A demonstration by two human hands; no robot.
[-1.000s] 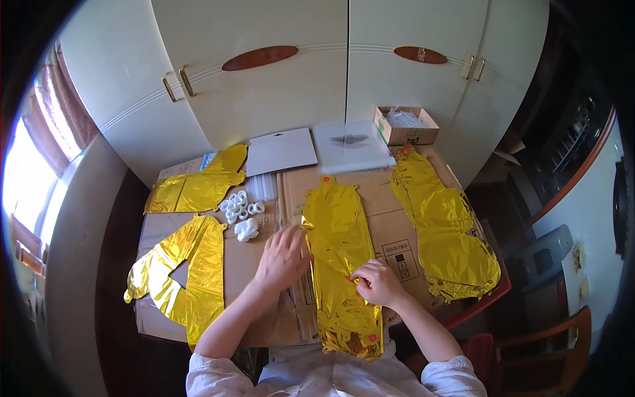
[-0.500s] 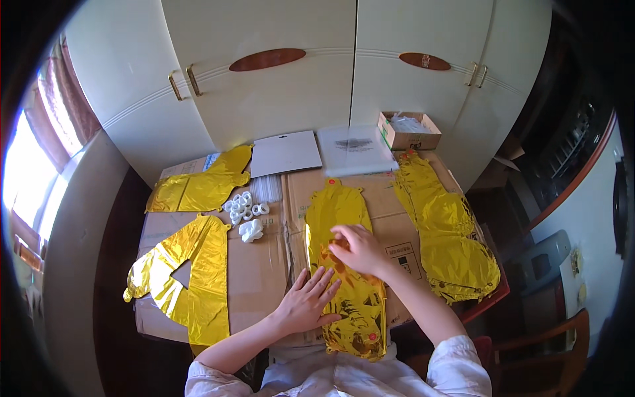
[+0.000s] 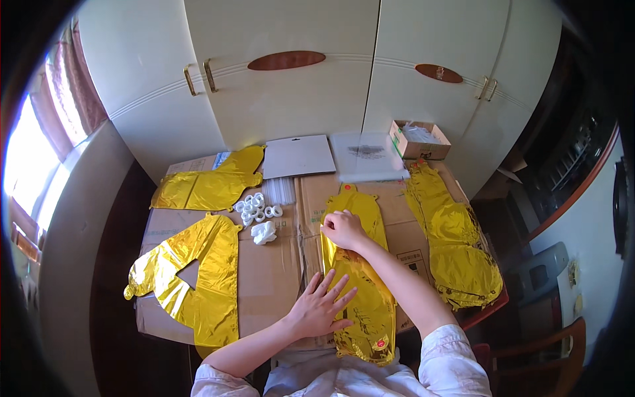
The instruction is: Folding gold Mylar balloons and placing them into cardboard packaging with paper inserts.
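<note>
The gold foil balloon point(image 3: 357, 278) lies flat on the cardboard-covered table point(image 3: 271, 278), the left hand point(image 3: 322, 306) pressing its edge with fingers spread, the right hand point(image 3: 342, 229) curled on its upper part.

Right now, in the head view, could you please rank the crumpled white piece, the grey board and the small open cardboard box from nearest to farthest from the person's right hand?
Measured from the right hand:
1. The crumpled white piece, to its left on the cardboard.
2. The grey board, beyond it and slightly left, at the table's far edge.
3. The small open cardboard box, at the far right corner by the cupboard.
</note>
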